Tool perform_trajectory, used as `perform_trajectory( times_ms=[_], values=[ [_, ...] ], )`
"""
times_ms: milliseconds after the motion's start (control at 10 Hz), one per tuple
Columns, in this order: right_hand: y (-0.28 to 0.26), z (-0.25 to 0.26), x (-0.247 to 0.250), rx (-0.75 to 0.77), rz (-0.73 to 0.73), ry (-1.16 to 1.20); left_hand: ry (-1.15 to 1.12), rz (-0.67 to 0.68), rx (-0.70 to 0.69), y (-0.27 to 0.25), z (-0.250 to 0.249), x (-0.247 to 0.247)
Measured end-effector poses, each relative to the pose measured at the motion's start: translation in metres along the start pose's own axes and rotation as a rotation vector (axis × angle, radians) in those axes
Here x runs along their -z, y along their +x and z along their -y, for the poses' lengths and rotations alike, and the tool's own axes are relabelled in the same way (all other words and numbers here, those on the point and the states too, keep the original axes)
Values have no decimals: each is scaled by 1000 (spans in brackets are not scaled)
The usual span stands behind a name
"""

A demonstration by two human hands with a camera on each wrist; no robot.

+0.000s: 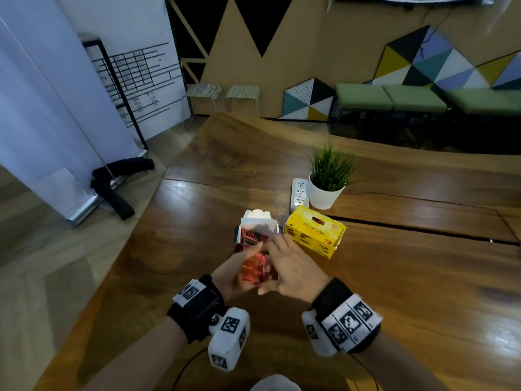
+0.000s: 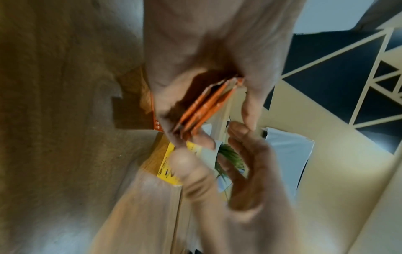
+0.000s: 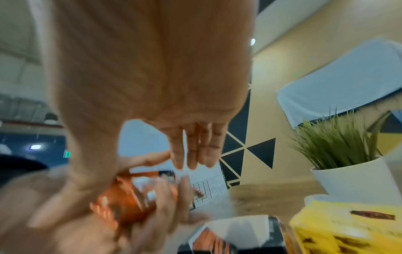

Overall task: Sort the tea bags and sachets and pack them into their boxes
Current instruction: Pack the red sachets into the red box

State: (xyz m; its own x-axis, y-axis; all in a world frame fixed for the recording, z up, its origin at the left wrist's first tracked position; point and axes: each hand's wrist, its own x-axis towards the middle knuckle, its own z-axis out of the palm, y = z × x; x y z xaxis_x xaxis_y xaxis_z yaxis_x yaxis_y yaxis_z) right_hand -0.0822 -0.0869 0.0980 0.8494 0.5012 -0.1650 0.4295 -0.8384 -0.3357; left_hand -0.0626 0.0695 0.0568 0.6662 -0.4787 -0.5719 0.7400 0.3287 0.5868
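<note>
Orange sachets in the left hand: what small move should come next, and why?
Probably the right hand should pinch the free edge of the orange sachets and square them up. The left hand grips several, their edges fanned unevenly in the left wrist view, while the right hand's fingers are straight beside them, gripping nothing. The open box sits just beyond.

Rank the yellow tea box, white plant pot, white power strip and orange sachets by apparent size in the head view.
1. Yellow cardboard tea box.
2. Round white plant pot.
3. Long white power strip and orange foil sachets: they look alike, and the sachets are partly hidden.
</note>
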Motion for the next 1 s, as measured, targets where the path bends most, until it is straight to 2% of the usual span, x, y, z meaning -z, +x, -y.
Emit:
perform_trajectory(
  times_ms=[100,200,300,400,500,600,700,800,900,1000],
  values=[
    [-1,0,-4,72,-8,159,24,107,22,-6,-9,5],
    [2,3,-10,112,-17,142,254,116,52,-7,0,-5],
    [-1,5,-10,115,-12,33,330,126,121,-10,5,-10],
    [-5,3,-16,63,23,48,555,227,90,-6,15,-4],
    [-8,11,-28,125,19,51,1467,146,327,1,28,-22],
    [-9,15,-35,182,86,102,1562,-252,511,25,56,-78],
    [-5,6,-39,179,134,225,1351,-184,14,10,63,-17],
    [-1,-4,-43,88,144,337,355,338,210,-2,22,6],
    [0,-11,-47,65,164,439,347,368,232,5,27,20],
    [0,-21,-41,12,141,719,415,359,259,10,26,30]
  ],
)
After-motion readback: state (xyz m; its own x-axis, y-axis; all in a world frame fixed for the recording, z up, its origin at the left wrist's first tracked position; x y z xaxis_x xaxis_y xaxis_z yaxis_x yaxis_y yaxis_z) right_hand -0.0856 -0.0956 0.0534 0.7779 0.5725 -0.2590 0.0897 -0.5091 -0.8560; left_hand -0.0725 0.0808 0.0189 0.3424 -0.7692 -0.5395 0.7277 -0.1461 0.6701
